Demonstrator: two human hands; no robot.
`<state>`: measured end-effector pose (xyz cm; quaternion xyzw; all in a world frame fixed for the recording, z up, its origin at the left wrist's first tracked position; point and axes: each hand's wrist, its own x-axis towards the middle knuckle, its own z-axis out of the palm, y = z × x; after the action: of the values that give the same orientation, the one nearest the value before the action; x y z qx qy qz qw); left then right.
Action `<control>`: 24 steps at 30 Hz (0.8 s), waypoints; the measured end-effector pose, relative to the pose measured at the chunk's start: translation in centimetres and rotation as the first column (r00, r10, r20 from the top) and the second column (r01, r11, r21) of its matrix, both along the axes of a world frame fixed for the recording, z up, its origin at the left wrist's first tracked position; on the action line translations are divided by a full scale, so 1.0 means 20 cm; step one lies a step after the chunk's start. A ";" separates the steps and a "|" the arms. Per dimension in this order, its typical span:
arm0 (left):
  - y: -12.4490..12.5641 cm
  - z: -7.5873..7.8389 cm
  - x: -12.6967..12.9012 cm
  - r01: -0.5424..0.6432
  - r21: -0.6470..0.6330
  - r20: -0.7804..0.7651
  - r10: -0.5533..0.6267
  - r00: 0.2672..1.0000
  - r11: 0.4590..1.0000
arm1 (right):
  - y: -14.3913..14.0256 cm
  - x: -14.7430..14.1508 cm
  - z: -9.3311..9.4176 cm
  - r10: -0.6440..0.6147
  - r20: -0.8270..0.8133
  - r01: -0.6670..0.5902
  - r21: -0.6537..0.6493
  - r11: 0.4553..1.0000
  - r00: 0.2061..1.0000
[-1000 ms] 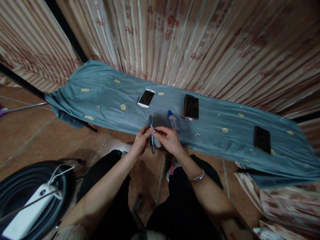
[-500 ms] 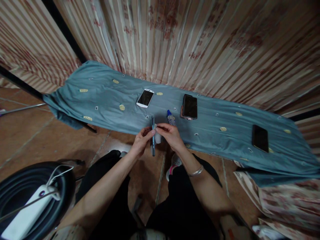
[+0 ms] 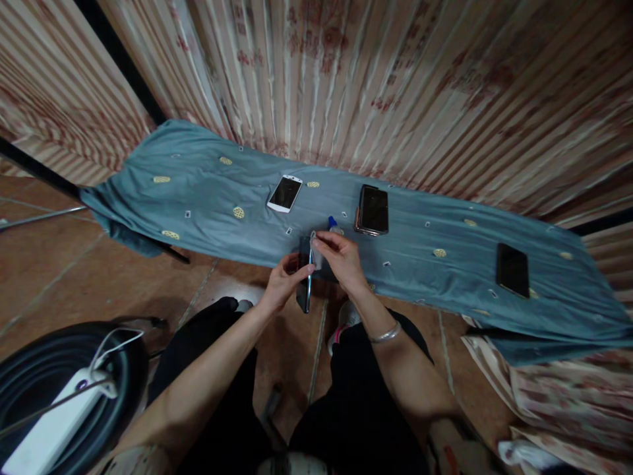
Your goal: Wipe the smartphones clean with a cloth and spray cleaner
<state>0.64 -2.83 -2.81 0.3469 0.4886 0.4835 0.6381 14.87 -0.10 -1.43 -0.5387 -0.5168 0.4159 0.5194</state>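
Grey cloth [image 3: 318, 259] in the right grip's [image 3: 343, 259] pinch, held the phone [image 3: 302, 301] on edge in the left grip [image 3: 285, 284], at the surface's [image 3: 212, 231] near edge, probably to turn its side toward the cloth.

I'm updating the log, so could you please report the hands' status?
Left fingers holding phone. Right fingers pinching pale cloth at phone's edge. Blue-capped bottle close by, partly hidden behind right fingers.

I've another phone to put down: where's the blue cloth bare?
The blue cloth is bare left of the white phone, and between the stacked phones and the black phone. Crowded: the middle, where the right hand partly covers the blue-capped bottle.
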 end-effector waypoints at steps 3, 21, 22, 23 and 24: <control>0.00 0.01 0.00 -0.017 -0.003 -0.015 0.017 1.000 1.000 | -0.01 0.00 0.01 -0.001 0.056 0.000 0.015 1.000 0.998; -0.01 -0.01 -0.03 0.078 0.088 -0.143 -0.065 0.988 0.993 | 0.04 0.02 -0.01 -0.034 -0.127 0.023 -0.088 0.996 0.991; -0.01 0.00 -0.03 0.083 0.080 -0.134 -0.072 0.988 0.993 | 0.04 0.02 -0.01 -0.029 -0.110 0.020 -0.087 0.996 0.994; -0.01 0.00 -0.03 0.084 0.074 -0.127 -0.074 0.989 0.994 | 0.04 0.02 -0.01 -0.026 -0.091 0.018 -0.083 0.996 0.996; 0.00 0.00 -0.03 0.082 0.072 -0.122 -0.073 0.990 0.994 | 0.03 0.02 0.00 -0.022 -0.072 0.017 -0.076 0.997 0.997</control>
<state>0.00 -2.92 -2.84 0.4182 0.4928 0.4554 0.6123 15.33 0.59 -1.52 -0.5475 -0.4761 0.4494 0.5212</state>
